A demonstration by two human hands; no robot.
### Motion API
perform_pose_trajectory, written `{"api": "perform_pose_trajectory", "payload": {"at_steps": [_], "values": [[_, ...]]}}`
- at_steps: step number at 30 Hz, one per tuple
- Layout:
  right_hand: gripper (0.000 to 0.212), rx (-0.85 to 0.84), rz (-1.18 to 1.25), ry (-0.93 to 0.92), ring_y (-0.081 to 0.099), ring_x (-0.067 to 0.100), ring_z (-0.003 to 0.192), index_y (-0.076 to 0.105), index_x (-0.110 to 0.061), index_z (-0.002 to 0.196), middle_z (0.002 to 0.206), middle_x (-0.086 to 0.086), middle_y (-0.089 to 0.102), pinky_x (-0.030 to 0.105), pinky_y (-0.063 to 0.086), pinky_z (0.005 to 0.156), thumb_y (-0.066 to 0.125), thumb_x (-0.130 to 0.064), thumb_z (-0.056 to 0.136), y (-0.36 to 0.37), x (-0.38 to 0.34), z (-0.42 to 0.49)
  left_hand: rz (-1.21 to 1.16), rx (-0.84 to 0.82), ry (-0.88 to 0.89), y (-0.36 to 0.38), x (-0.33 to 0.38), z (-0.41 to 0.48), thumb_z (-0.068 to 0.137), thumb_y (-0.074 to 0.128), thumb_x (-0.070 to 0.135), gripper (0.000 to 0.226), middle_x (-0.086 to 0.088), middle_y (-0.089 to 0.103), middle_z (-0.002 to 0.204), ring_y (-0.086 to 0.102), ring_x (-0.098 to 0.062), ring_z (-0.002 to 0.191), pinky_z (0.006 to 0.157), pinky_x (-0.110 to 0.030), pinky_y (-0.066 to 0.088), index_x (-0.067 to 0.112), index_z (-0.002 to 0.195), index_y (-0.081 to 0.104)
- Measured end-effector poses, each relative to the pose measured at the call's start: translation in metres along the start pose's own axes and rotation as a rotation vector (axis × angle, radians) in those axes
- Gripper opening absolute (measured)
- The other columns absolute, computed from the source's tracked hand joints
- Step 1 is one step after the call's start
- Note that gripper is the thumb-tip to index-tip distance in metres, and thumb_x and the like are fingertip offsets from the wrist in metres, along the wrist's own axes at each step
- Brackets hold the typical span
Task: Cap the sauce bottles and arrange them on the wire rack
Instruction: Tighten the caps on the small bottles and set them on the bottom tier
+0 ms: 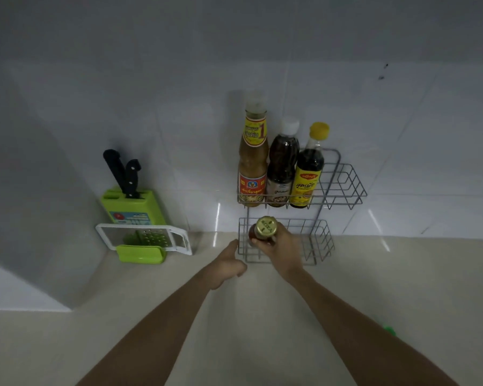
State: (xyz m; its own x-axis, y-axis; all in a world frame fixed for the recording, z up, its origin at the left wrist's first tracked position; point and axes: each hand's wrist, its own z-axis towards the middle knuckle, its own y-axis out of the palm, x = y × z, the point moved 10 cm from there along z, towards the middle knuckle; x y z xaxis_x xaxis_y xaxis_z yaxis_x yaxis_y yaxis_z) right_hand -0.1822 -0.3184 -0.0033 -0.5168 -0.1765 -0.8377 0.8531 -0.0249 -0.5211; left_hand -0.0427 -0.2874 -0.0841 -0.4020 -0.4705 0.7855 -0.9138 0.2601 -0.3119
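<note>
Holding a small gold-capped bottle (264, 230) in my right hand (281, 247), fingers clamped around its body just under the lid, I have it over the left end of the lower basket (317, 247) of the wire rack (343, 188). From this high angle I cannot tell whether its base already sits on the wires. My left hand (229, 263) hangs just beside the basket's left edge, fingers loosely curled and holding nothing.

Three capped bottles fill the upper basket: a tall yellow-labelled sauce bottle (253, 160), a dark white-capped bottle (282, 165) and a yellow-capped bottle (308, 168), standing shoulder to shoulder.

The risk, as I judge it, lies in the landing. The basket floor is open wire, so a narrow base could settle between two rods and lean. Letting go too early could tip the bottle against the front rail or out onto the countertop (262, 316). My knuckles could also catch the upper basket's underside as I withdraw, rattling the three above.
</note>
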Motion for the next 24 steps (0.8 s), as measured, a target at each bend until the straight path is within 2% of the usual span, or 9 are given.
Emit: {"api": "perform_pose_trajectory", "payload": {"at_steps": [2,5,6,11,19,24], "values": [[0.043,-0.017,-0.066,-0.002,0.065,0.018,0.094,0.062,-0.013,0.109,0.103,0.005,0.071,0.031,0.054,0.078,0.08,-0.027,0.073,0.007,0.003,0.008,-0.031,0.009,-0.005,-0.001,-0.004,0.006,0.071,0.05,-0.008,0.092,-0.005,0.021,0.159,0.021,-0.024,0.146,0.095,-0.028,0.038,0.016,0.153,0.015],[0.041,-0.06,-0.096,0.014,0.064,0.017,0.094,0.061,-0.01,0.111,0.103,0.005,0.07,0.014,0.043,0.07,0.078,-0.023,0.076,0.016,0.004,0.02,-0.087,0.006,-0.014,-0.001,-0.007,0.01,0.069,0.048,-0.01,0.092,-0.004,0.022,0.16,0.021,-0.022,0.146,0.097,-0.029,0.038,0.015,0.152,0.018],[0.042,-0.07,-0.102,0.02,0.064,0.019,0.096,0.061,-0.009,0.111,0.105,0.007,0.071,0.013,0.042,0.071,0.078,-0.022,0.076,0.019,0.005,0.023,-0.097,0.003,-0.014,-0.001,-0.008,0.011,0.069,0.048,-0.011,0.092,-0.004,0.022,0.16,0.021,-0.022,0.146,0.098,-0.029,0.037,0.015,0.152,0.019],[0.048,-0.09,-0.167,0.058,0.066,0.027,0.101,0.058,-0.01,0.115,0.109,0.01,0.071,0.035,0.054,0.084,0.078,-0.03,0.076,0.027,0.005,0.033,-0.13,-0.017,0.012,0.004,-0.002,0.008,0.072,0.042,-0.018,0.088,-0.005,0.026,0.158,0.02,-0.021,0.147,0.099,-0.027,0.032,0.014,0.151,0.02],[0.046,-0.159,-0.18,0.098,0.064,0.025,0.109,0.055,-0.009,0.12,0.12,0.009,0.067,0.023,0.043,0.083,0.073,-0.028,0.082,0.038,0.01,0.036,-0.18,-0.035,0.025,0.007,-0.001,0.006,0.074,0.037,-0.02,0.086,-0.005,0.028,0.157,0.02,-0.02,0.147,0.096,-0.027,0.029,0.016,0.151,0.021],[0.048,-0.242,-0.153,0.139,0.061,0.028,0.114,0.047,-0.007,0.128,0.126,0.012,0.063,0.026,0.043,0.087,0.066,-0.029,0.089,0.046,0.018,0.035,-0.142,-0.049,0.028,0.006,-0.007,0.009,0.074,0.041,-0.018,0.09,-0.003,0.022,0.159,0.017,-0.02,0.147,0.1,-0.028,0.029,0.02,0.152,0.016]]}}
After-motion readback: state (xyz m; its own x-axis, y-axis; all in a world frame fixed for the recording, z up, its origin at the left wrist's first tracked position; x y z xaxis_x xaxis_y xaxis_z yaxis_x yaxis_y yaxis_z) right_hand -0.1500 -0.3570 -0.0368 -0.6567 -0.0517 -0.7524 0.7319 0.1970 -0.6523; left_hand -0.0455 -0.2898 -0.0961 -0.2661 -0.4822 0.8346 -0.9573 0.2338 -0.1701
